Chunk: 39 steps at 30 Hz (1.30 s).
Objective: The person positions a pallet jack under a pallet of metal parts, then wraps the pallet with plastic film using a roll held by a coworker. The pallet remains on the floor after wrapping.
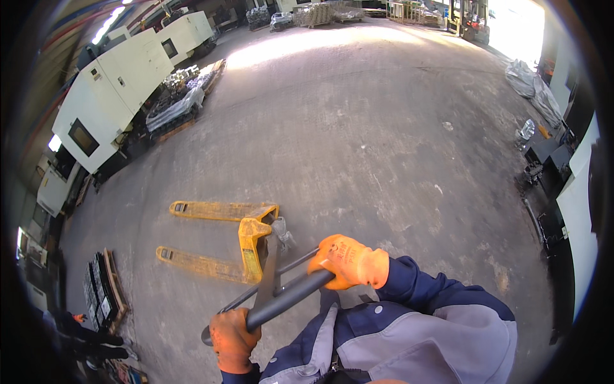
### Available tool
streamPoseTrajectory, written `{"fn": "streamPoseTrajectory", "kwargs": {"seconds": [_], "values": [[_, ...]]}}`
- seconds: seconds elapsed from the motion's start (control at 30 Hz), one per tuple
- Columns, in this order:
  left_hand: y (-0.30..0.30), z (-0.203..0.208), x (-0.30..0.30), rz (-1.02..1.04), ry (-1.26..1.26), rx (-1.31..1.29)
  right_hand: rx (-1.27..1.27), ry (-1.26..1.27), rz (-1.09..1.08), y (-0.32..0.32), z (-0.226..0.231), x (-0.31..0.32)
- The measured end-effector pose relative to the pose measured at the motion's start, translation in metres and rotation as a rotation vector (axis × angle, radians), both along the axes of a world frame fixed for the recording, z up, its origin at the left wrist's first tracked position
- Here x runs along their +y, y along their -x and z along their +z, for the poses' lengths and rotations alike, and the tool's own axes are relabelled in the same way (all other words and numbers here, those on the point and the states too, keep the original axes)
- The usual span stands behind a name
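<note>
A yellow pallet jack (252,246) stands on the floor ahead of me, its two worn forks pointing left. Its dark handle (288,299) slants up toward my body. My left hand (233,339), in an orange glove, is wrapped around the near left end of the handle bar. At the bar's other end, my right hand (348,261), gloved in orange too, grips the handle with its fingers closed. Both forks are bare. Part of the jack's base is hidden behind the handle.
White machines (112,96) line the left side, with a loaded pallet (179,109) beside them. Another pallet (105,291) lies lower left, near a co-worker's gloved hand (79,318). Plastic-wrapped goods (534,89) and machinery stand right. A forklift (470,22) is at the far right.
</note>
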<state>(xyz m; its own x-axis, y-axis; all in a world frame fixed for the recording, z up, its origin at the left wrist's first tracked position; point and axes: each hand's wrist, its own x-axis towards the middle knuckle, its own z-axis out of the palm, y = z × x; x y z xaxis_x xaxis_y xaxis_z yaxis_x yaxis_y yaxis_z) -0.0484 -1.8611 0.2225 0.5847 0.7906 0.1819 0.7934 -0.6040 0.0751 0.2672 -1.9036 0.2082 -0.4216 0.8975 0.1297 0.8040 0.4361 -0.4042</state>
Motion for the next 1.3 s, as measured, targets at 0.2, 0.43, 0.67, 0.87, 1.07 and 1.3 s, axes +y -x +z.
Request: {"fn": "streamPoseTrajectory", "kwargs": {"seconds": [0.2, 0.43, 0.67, 0.87, 1.07, 1.3], "values": [[0.024, 0.029, -0.031, 0.012, -0.162, -0.043, -0.202, -0.057, -0.181, 0.040, 0.038, -0.045], [0.037, 0.050, 0.012, -0.086, -0.428, -0.203, -0.353, -0.583, -0.396, 0.118, 0.071, -0.029], [0.013, 0.091, 0.052, -0.013, -0.667, -0.281, -0.445, -0.646, -0.574, 0.119, 0.106, 0.062], [0.148, -0.034, -0.038, -0.032, -0.328, -0.579, -0.523, -0.524, -0.730, 0.074, 0.121, 0.093], [0.340, -0.170, -0.237, 0.696, 0.306, -0.494, -0.533, -0.632, -0.738, 0.054, 0.120, 0.088], [0.437, -0.231, -0.350, 1.022, 1.015, -0.001, -0.670, -0.721, -1.138, 0.078, 0.110, 0.091]]}}
